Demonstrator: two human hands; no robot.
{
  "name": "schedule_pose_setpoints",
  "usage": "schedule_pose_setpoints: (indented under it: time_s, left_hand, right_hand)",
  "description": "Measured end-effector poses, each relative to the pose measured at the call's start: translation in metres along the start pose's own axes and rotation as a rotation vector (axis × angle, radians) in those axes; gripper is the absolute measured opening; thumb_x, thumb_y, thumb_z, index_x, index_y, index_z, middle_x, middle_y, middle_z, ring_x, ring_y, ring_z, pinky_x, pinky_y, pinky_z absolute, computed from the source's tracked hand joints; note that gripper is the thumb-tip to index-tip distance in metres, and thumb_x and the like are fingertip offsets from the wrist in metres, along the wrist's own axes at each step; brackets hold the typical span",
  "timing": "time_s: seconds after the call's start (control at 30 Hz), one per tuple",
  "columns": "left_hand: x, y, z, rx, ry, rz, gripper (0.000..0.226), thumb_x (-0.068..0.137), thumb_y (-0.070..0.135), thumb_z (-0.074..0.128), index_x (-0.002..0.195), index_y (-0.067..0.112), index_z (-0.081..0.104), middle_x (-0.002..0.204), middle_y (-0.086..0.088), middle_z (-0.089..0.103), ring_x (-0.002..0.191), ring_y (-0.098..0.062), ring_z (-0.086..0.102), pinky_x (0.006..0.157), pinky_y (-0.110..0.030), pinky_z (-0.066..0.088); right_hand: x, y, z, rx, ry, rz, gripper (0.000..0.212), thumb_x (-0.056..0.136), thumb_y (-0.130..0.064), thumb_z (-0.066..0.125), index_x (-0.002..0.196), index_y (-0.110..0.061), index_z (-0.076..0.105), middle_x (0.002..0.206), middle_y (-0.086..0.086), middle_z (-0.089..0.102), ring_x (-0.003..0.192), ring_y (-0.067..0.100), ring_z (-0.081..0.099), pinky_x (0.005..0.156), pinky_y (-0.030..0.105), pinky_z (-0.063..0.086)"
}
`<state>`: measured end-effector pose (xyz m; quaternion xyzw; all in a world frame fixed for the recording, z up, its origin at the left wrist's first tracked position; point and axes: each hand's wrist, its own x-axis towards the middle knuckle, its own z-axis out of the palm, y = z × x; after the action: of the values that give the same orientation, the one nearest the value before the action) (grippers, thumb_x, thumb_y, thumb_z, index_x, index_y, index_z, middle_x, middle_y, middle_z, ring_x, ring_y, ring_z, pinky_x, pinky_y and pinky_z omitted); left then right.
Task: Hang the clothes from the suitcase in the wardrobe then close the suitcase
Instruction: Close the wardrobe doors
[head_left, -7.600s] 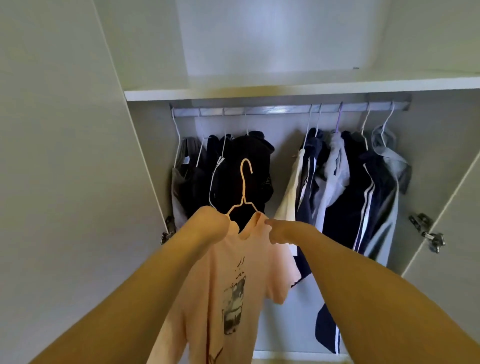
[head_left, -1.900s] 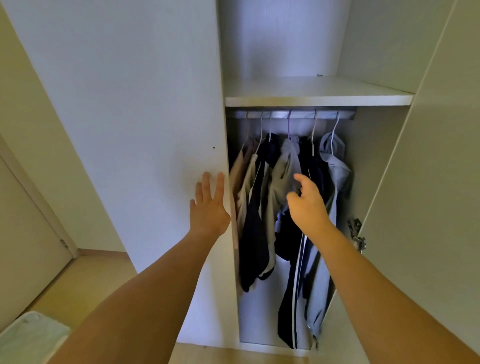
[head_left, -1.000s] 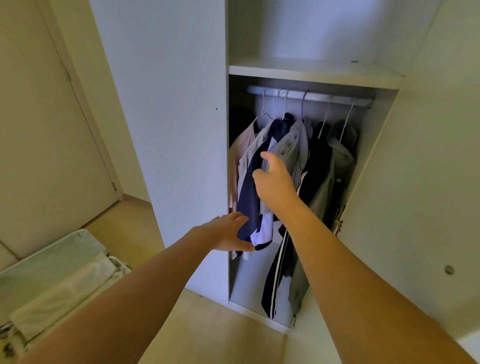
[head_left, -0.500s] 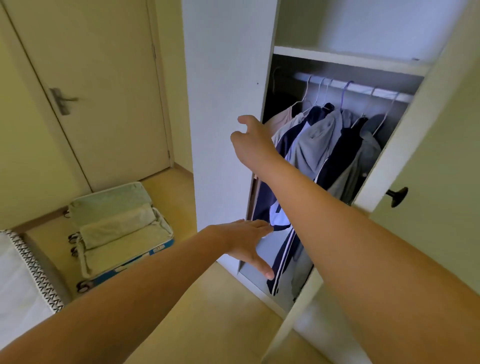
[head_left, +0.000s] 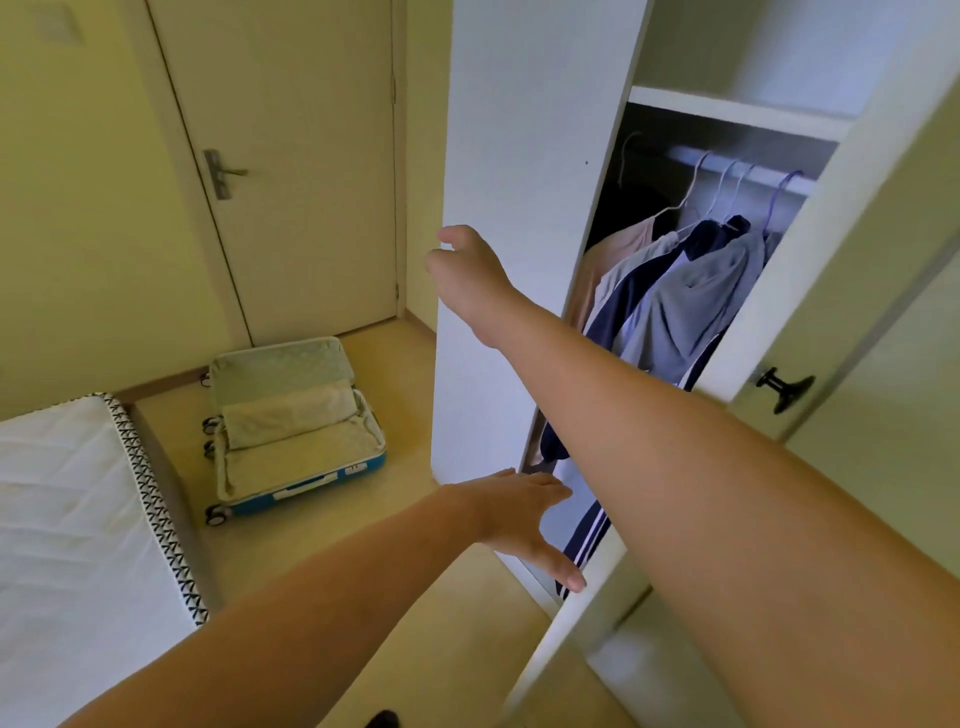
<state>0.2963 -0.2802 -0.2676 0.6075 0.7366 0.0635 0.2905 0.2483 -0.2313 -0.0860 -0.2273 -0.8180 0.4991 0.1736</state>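
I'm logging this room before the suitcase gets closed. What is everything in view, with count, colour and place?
suitcase: one, blue shell with pale lining, lying open on the floor by the bed; no clothes visible inside
bed: one, white quilted mattress with black-patterned edge, lower left
room door: one, cream, shut, metal handle, back wall
wardrobe: one, white, doors partly open
knob: one, black, on the right wardrobe door
rail: one, pale, under the wardrobe shelf
hanging clothes: several, peach, cream, navy and grey, on hangers on the rail
floor: light wood
left hand: one, fingers straight, low by the left wardrobe door's edge
right hand: one, fingers loosely curled, in front of the left wardrobe door
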Motion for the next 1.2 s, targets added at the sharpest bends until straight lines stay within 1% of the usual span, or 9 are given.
schedule_pose_setpoints:
  time_s: [0.17, 0.3, 0.43, 0.6, 0.7, 0.93, 1.03, 1.13, 1.2]
  left_hand:
    - [0.001, -0.030, 0.006, 0.113, 0.065, 0.026, 0.107, 0.059, 0.101, 0.026, 0.148, 0.042, 0.025, 0.154, 0.019, 0.032, 0.143, -0.013, 0.030, 0.120, -0.044, 0.017]
    - [-0.003, -0.045, 0.009, 0.125, 0.118, 0.006, 0.081, 0.081, 0.086, 0.013, 0.139, 0.035, 0.037, 0.134, 0.003, 0.058, 0.118, -0.029, 0.055, 0.105, -0.044, 0.040]
    - [-0.002, -0.065, -0.001, -0.024, 0.081, -0.086, 0.083, 0.081, 0.082, 0.004, 0.137, 0.033, 0.043, 0.127, -0.003, 0.059, 0.115, -0.030, 0.053, 0.101, -0.042, 0.040]
    - [0.024, -0.065, -0.033, -0.153, 0.026, -0.166, 0.045, 0.105, 0.040, 0.024, 0.134, 0.018, 0.050, 0.134, -0.007, 0.054, 0.119, -0.029, 0.052, 0.100, -0.040, 0.041]
    - [0.041, -0.071, -0.052, -0.147, -0.010, -0.146, 0.037, 0.098, 0.013, 0.036, 0.130, 0.019, 0.053, 0.129, -0.005, 0.057, 0.112, -0.028, 0.054, 0.091, -0.037, 0.045]
    - [0.064, -0.116, -0.078, -0.328, 0.081, -0.096, 0.046, 0.091, 0.060, 0.049, 0.130, 0.035, 0.055, 0.130, 0.010, 0.059, 0.116, -0.015, 0.057, 0.099, -0.037, 0.044]
    - [0.083, -0.127, -0.090, -0.365, 0.134, -0.115, 0.043, 0.095, 0.060, 0.043, 0.116, 0.026, 0.060, 0.116, 0.000, 0.063, 0.104, -0.021, 0.060, 0.092, -0.038, 0.048]
    - [0.102, -0.131, -0.104, -0.396, 0.186, -0.119, 0.033, 0.098, 0.052, 0.043, 0.089, 0.022, 0.052, 0.088, -0.001, 0.058, 0.080, -0.020, 0.056, 0.071, -0.031, 0.045]
    - [0.115, -0.134, -0.113, -0.399, 0.192, -0.113, 0.030, 0.100, 0.049, 0.042, 0.087, 0.023, 0.049, 0.088, -0.001, 0.058, 0.079, -0.019, 0.055, 0.069, -0.030, 0.042]
  right_hand:
    - [0.026, -0.008, 0.019, 0.029, -0.050, 0.001, 0.056, 0.095, -0.010, 0.039, 0.151, -0.015, 0.029, 0.151, -0.001, 0.036, 0.076, 0.000, 0.041, 0.058, 0.012, 0.032]
    - [0.052, -0.012, 0.033, 0.036, -0.082, 0.006, 0.056, 0.097, -0.012, 0.039, 0.151, -0.016, 0.027, 0.152, -0.001, 0.035, 0.092, 0.007, 0.039, 0.061, 0.014, 0.030]
    - [0.077, -0.011, 0.043, 0.021, -0.115, 0.025, 0.056, 0.097, -0.012, 0.039, 0.152, -0.016, 0.026, 0.151, -0.001, 0.034, 0.090, 0.007, 0.039, 0.063, 0.017, 0.032]
    - [0.109, -0.005, 0.046, 0.009, -0.091, 0.050, 0.057, 0.096, -0.011, 0.038, 0.152, -0.016, 0.026, 0.148, 0.000, 0.038, 0.073, 0.000, 0.040, 0.065, 0.016, 0.033]
    - [0.130, -0.008, 0.049, -0.058, -0.127, 0.010, 0.058, 0.096, -0.010, 0.039, 0.152, -0.015, 0.026, 0.151, 0.003, 0.035, 0.077, 0.002, 0.042, 0.059, 0.015, 0.033]
    - [0.187, 0.003, 0.038, -0.088, -0.108, 0.032, 0.057, 0.096, -0.011, 0.038, 0.152, -0.016, 0.028, 0.153, 0.001, 0.034, 0.092, 0.010, 0.044, 0.071, 0.023, 0.037]
    - [0.202, 0.017, 0.030, -0.120, -0.115, 0.048, 0.057, 0.096, -0.011, 0.039, 0.151, -0.017, 0.028, 0.152, 0.001, 0.034, 0.100, 0.010, 0.042, 0.079, 0.023, 0.036]
    - [0.208, 0.028, 0.015, -0.198, -0.105, 0.004, 0.057, 0.095, -0.011, 0.039, 0.151, -0.017, 0.029, 0.145, 0.001, 0.040, 0.083, 0.006, 0.051, 0.062, 0.019, 0.041]
    - [0.206, 0.034, -0.003, -0.315, -0.086, -0.070, 0.056, 0.095, -0.011, 0.039, 0.150, -0.016, 0.030, 0.139, -0.001, 0.041, 0.085, 0.009, 0.055, 0.065, 0.021, 0.044]
